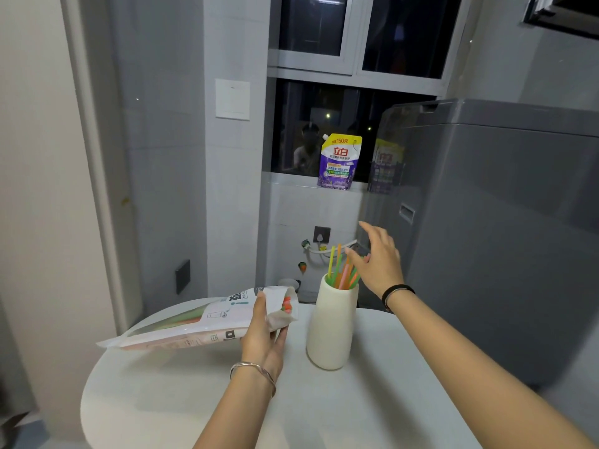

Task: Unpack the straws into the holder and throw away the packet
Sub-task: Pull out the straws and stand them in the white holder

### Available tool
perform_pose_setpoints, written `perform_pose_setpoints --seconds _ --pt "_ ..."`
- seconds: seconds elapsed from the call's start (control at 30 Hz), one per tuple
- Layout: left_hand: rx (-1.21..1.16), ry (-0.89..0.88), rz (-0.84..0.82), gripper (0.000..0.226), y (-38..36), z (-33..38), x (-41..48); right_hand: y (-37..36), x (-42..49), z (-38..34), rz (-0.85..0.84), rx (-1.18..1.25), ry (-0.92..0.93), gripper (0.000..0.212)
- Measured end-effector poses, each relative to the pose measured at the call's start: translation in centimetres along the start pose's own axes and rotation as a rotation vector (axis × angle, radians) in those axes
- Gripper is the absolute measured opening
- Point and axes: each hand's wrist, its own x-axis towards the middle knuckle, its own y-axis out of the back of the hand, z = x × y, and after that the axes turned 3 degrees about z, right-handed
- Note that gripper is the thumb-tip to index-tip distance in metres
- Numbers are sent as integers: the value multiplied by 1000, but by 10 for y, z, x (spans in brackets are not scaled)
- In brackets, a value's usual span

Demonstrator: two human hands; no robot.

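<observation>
A cream vase-shaped holder [330,328] stands upright on the round white table [194,400], with several coloured straws [340,270] sticking out of its mouth. My right hand [377,260] hovers just right of the straw tops, fingers spread, holding nothing. My left hand [264,328] grips the white straw packet [194,322] near its torn mouth and holds it roughly level above the table. Orange and green straw ends [287,304] show inside the packet's mouth, which points toward the holder.
A grey washing machine [486,238] stands close on the right. A purple detergent pouch [340,162] leans on the window sill behind. Pipes and a wall socket [321,234] sit low on the wall beyond the table's far edge.
</observation>
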Motion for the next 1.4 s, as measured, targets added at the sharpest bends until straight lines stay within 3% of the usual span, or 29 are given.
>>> perform_pose_setpoints --seconds 0.07,0.2,0.3,0.4,0.47,0.67,0.8,0.87,1.0,1.07,1.4 --pt "9 -20 -9 49 2 1 -2 0 -11 -11 80 120 10 47" --pt "70 -89 -70 52 8 3 -5 -12 -60 -49 317 589 -13 17" --pt "124 -194 -68 51 14 1 -10 -38 -102 -69 196 949 -360 13" --pt "230 -350 -60 46 20 -1 -18 -57 -121 -75 -67 1266 -843 35" --pt "337 -416 -93 38 25 -4 -23 -62 -126 -75 -180 1494 -1037 44" --pt "571 -466 -226 38 38 -5 -23 -70 -135 -71 -234 1777 -1034 36" --pt "523 -413 -239 46 38 -5 -26 -74 -131 -70 -135 1712 -969 28" --pt "412 -310 -253 49 34 -5 -30 -76 -130 -68 -8 1591 -882 23" --pt "245 -215 -174 54 34 2 -30 -78 -138 -75 42 1221 -602 23" --pt "225 -185 -127 50 36 4 -28 -79 -140 -72 78 1089 -568 12" --pt "75 -51 -50 54 40 12 -15 -66 -134 -48 -85 908 -354 10"
